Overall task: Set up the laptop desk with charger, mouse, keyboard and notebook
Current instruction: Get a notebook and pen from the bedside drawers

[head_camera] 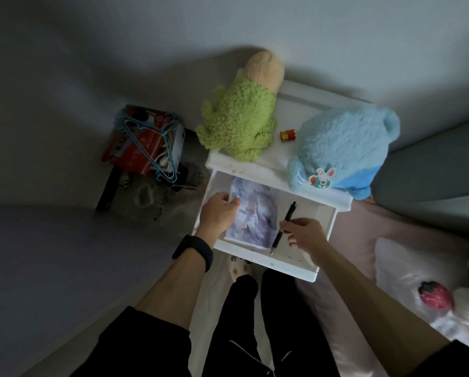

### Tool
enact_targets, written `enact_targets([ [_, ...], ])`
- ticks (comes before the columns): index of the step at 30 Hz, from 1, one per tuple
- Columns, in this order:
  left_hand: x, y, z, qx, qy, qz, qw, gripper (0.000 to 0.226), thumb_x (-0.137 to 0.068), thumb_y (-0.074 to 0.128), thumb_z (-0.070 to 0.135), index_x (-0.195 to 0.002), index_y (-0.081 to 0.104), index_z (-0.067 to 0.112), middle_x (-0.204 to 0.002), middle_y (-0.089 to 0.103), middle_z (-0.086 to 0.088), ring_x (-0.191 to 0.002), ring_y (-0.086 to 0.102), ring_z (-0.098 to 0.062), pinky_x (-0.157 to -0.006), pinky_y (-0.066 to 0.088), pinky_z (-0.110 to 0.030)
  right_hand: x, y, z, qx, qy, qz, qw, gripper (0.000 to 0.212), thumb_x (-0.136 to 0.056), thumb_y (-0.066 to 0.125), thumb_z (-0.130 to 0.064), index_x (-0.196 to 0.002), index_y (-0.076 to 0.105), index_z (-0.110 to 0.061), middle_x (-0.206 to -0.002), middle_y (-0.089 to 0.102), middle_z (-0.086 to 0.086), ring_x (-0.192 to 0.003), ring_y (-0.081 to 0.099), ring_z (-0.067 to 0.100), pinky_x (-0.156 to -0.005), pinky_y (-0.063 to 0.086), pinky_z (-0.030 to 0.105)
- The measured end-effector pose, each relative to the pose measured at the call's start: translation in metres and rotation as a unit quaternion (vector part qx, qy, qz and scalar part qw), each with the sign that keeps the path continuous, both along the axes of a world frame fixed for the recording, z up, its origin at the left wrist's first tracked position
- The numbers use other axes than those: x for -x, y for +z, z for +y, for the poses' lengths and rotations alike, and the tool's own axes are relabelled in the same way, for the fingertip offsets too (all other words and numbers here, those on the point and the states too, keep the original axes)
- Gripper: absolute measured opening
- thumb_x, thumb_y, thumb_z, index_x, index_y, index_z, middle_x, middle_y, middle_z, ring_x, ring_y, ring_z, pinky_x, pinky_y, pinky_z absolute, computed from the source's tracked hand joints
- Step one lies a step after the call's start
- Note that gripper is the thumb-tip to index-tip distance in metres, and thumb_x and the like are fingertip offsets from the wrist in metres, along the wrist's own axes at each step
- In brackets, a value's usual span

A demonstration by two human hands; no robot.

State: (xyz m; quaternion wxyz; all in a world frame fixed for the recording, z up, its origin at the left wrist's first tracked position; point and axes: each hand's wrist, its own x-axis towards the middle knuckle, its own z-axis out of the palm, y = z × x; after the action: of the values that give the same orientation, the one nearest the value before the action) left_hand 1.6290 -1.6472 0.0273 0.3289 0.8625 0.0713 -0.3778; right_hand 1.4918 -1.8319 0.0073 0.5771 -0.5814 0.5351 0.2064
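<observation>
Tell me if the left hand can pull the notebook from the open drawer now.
Probably yes. The left hand grips the notebook by its left edge, the drawer stands open, and nothing lies on the cover; the right hand holds the pen alongside.

Counts. Hands: two, left hand (219, 210) and right hand (304, 232), centre frame. Notebook (258, 216): one. Pen (290, 212): one, black. Drawer (290, 265): one, open. Nightstand (271, 156): one, white. Plush toys on its top: two, green plush (238, 123) and blue plush (345, 148). Strawberry plush (436, 297): one, lower right. Rabbit sticker (321, 178): one. Small red-and-yellow cylinder (288, 135): one, between the two plushes. Red box (138, 156): one, left of centre. Blue hangers (146, 131): several, tangled, number unreadable. Black wristband (194, 253): one.
</observation>
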Motion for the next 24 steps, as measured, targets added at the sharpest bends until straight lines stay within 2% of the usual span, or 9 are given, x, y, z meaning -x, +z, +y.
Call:
enact_targets([
  [2,0.006,0.023,0.006,0.017,0.044,0.019,0.999,0.022,-0.089,0.060,0.038,-0.075,0.056,0.021,-0.081,0.068,-0.003,-0.081,0.067,-0.027,-0.077,0.057,-0.041,0.005,0.025,0.006,-0.033,-0.012,-0.004,0.999,0.010,-0.083,0.078,-0.014,-0.079,0.074,-0.006,-0.070,0.072,0.008,-0.042,0.051,0.013,-0.044,0.044,0.023],
  [4,0.014,0.042,0.015,0.022,0.064,0.020,0.997,0.022,-0.088,0.060,0.040,-0.077,0.057,0.021,-0.082,0.068,-0.001,-0.077,0.067,-0.022,-0.070,0.056,-0.037,0.012,0.046,0.013,-0.079,-0.025,-0.002,0.997,0.009,-0.086,0.073,-0.011,-0.082,0.074,-0.004,-0.068,0.068,0.006,-0.042,0.047,0.013,-0.045,0.043,0.022],
  [6,0.027,0.064,0.031,0.022,0.071,-0.008,0.997,0.022,-0.088,0.059,0.042,-0.076,0.057,0.024,-0.077,0.065,0.006,-0.072,0.063,-0.014,-0.061,0.047,-0.029,0.019,0.065,0.023,-0.123,-0.035,-0.001,0.992,0.008,-0.088,0.070,-0.009,-0.086,0.073,-0.002,-0.067,0.065,0.007,-0.043,0.042,0.015,-0.050,0.040,0.023],
  [8,0.047,0.084,0.050,0.024,0.084,-0.048,0.995,0.020,-0.089,0.059,0.044,-0.075,0.054,0.030,-0.075,0.062,0.013,-0.072,0.061,-0.011,-0.059,0.042,-0.026,0.027,0.076,0.033,-0.132,-0.017,-0.003,0.991,0.007,-0.090,0.069,-0.007,-0.087,0.070,-0.001,-0.069,0.064,0.007,-0.044,0.043,0.017,-0.055,0.034,0.023],
  [12,0.102,0.121,0.096,-0.025,0.132,-0.116,0.984,0.022,-0.092,0.049,0.056,-0.086,0.054,0.036,-0.076,0.062,0.017,-0.068,0.060,-0.002,-0.058,0.041,-0.026,0.049,0.075,0.057,-0.126,0.059,-0.012,0.990,0.006,-0.090,0.069,-0.005,-0.093,0.066,-0.002,-0.069,0.060,0.011,-0.047,0.043,0.019,-0.049,0.031,0.021],
  [15,0.138,0.140,0.124,-0.074,0.226,-0.146,0.960,0.021,-0.094,0.054,0.048,-0.104,0.060,0.029,-0.089,0.065,0.014,-0.081,0.061,-0.014,-0.071,0.045,-0.030,0.064,0.072,0.072,-0.126,0.111,-0.011,0.986,0.013,-0.089,0.073,-0.017,-0.094,0.068,-0.005,-0.067,0.060,0.011,-0.049,0.050,0.020,-0.046,0.036,0.024],
  [19,0.184,0.154,0.134,-0.085,0.366,-0.130,0.917,0.012,-0.095,0.056,0.039,-0.097,0.057,0.028,-0.084,0.065,0.014,-0.082,0.064,-0.019,-0.069,0.045,-0.032,0.072,0.061,0.088,-0.100,0.180,0.001,0.979,0.018,-0.092,0.071,-0.027,-0.091,0.068,-0.009,-0.071,0.068,0.011,-0.066,0.062,0.028,-0.053,0.044,0.030],
  [22,0.213,0.153,0.128,-0.058,0.453,-0.108,0.883,0.019,-0.096,0.057,0.036,-0.106,0.058,0.020,-0.093,0.070,0.003,-0.082,0.066,-0.021,-0.075,0.052,-0.037,0.076,0.045,0.096,-0.054,0.241,0.004,0.969,0.022,-0.098,0.061,-0.024,-0.091,0.063,-0.003,-0.068,0.062,0.013,-0.057,0.056,0.028,-0.050,0.040,0.030],
  [24,0.231,0.151,0.122,-0.056,0.485,-0.109,0.866,0.022,-0.095,0.058,0.036,-0.108,0.060,0.018,-0.094,0.071,0.001,-0.083,0.066,-0.023,-0.076,0.053,-0.039,0.078,0.038,0.097,-0.034,0.269,-0.004,0.962,0.023,-0.101,0.056,-0.023,-0.100,0.062,-0.001,-0.073,0.061,0.013,-0.056,0.053,0.022,-0.051,0.041,0.030],
])
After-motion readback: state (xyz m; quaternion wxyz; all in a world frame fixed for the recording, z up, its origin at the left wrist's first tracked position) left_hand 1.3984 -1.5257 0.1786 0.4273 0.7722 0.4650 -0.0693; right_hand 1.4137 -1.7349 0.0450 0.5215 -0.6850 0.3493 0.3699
